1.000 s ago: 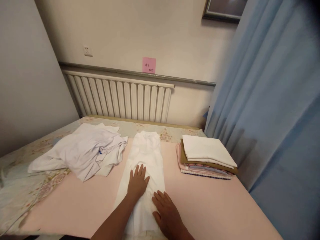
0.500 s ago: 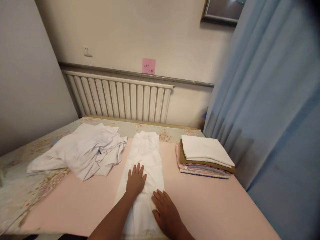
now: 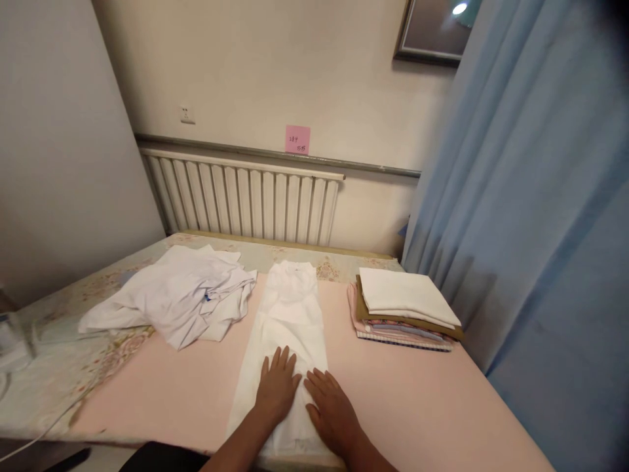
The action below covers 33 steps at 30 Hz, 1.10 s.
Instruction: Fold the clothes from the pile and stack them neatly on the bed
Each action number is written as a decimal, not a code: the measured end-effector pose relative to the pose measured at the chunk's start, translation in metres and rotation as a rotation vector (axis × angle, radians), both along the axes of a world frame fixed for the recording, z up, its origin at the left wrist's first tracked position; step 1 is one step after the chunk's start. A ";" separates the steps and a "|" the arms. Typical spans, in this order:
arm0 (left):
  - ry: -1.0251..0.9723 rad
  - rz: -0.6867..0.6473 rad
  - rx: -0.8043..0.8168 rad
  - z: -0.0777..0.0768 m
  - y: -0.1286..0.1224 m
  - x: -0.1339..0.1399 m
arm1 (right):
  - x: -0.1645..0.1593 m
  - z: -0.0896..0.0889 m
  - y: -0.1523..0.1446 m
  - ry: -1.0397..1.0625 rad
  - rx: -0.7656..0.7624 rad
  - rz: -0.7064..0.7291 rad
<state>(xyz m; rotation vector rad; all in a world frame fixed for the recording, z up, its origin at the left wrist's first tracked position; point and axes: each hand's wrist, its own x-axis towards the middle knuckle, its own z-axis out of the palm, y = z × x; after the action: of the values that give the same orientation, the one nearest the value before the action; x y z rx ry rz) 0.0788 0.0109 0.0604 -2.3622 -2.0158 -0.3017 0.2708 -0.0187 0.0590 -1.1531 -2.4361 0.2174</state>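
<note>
A white garment (image 3: 289,321), folded into a long narrow strip, lies down the middle of the pink cloth (image 3: 403,400) with its collar end away from me. My left hand (image 3: 279,385) rests flat on the lower half of the garment, fingers spread. Beside it, my right hand (image 3: 334,410) lies flat along the garment's right edge, also with fingers apart. Neither hand grips anything. Small wrinkles show in the fabric around my fingers.
A rumpled heap of white clothes (image 3: 181,295) lies to the left. On the right sits a stack of folded clothes (image 3: 407,298), white on top, close to a blue curtain (image 3: 515,196). Behind the table are a radiator (image 3: 246,196) and a pink note (image 3: 297,139). A white cable (image 3: 39,436) crosses the left corner.
My left hand has slid down the garment towards me and now lies closer to my right hand. My right hand stays near the right edge. The view has shifted slightly left.
</note>
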 end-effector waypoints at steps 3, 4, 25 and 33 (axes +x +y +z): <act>-0.010 -0.018 0.031 -0.009 -0.004 -0.011 | 0.000 -0.001 0.000 -0.002 0.024 0.002; -0.014 -0.034 0.058 -0.012 -0.004 -0.016 | 0.000 -0.001 0.000 -0.001 0.029 0.002; -0.075 -0.098 0.114 -0.016 0.004 -0.029 | 0.002 0.011 -0.002 0.069 0.003 -0.043; -0.253 0.014 0.131 -0.022 -0.005 -0.060 | 0.009 -0.005 0.002 0.205 0.147 -0.198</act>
<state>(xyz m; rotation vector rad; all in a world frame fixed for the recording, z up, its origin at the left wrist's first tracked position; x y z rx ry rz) 0.0185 0.0060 0.0384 -2.3305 -2.0364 -0.7423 0.2798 -0.0163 0.0538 -1.2321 -2.1082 0.0892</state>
